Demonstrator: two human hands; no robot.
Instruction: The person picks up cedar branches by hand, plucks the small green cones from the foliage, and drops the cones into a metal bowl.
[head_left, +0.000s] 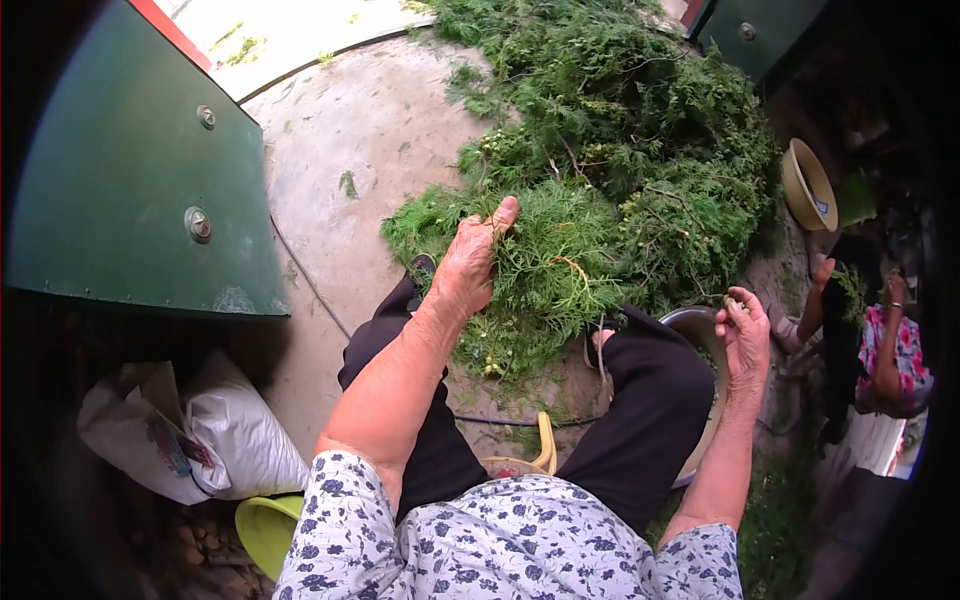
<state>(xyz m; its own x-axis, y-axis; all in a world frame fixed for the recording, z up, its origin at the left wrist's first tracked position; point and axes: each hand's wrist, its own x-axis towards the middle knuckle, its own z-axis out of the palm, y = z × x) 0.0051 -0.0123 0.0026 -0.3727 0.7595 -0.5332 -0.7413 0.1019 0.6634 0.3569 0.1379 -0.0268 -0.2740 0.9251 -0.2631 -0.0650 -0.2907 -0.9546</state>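
My left hand [472, 262] is closed around a leafy evergreen branch [545, 255], held above the ground between my knees. Flat, scaly green sprays fan out to the right of the fist, with one brownish twig among them. Off to the right, my right hand [744, 338] is raised with thumb and fingers pinched together. A tiny pale-green bit shows at its fingertips, too small to name. Beneath that hand is a round basin [690, 314], partly hidden by my right knee and forearm.
A large heap of cut evergreen branches [620, 110] covers the ground ahead. Green metal panels [140, 170] stand at left, with white sacks [240, 430] and a lime-green container [265, 535] below. At right are a tan basin [808, 185] and another person [885, 350] holding a sprig.
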